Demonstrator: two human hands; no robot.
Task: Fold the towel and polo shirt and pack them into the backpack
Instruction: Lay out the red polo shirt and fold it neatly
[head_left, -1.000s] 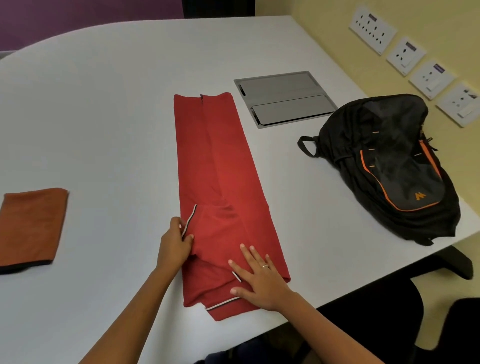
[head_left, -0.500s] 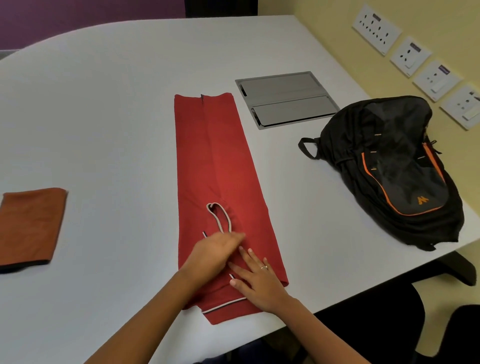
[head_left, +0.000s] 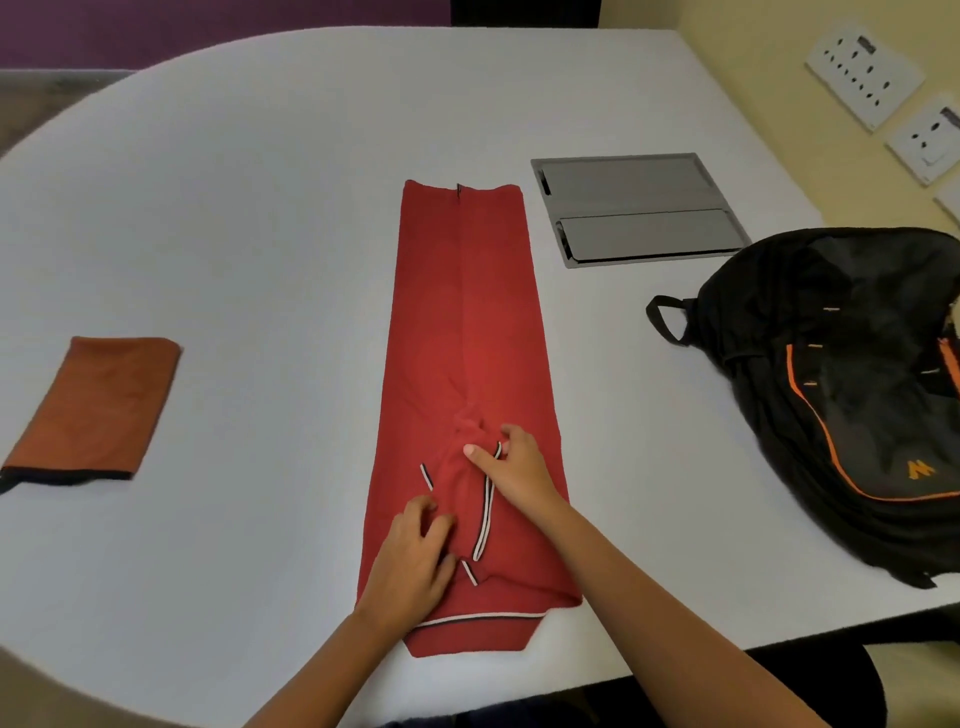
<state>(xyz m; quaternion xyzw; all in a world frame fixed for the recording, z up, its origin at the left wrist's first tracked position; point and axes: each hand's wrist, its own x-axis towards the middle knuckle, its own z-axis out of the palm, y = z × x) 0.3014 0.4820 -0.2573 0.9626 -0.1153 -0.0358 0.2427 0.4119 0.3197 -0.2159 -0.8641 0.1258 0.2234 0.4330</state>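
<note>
The red polo shirt (head_left: 467, 332) lies as a long narrow strip down the middle of the white table (head_left: 260, 208), collar end toward me. My left hand (head_left: 415, 561) rests on its near left part with fingers curled into the cloth. My right hand (head_left: 519, 467) pinches the striped sleeve edge laid over the strip. A folded orange-brown towel (head_left: 98, 405) lies at the left. The black backpack (head_left: 841, 395) with orange trim lies at the right.
A grey metal cable hatch (head_left: 639, 208) is set into the table beyond the backpack. White wall sockets (head_left: 862, 73) line the yellow wall at right. The table's near edge runs just below the shirt's collar.
My left hand came off the left sleeve and moved down onto the shirt's near left part. My right hand rose from pressing the collar area and now pinches the striped sleeve edge.
</note>
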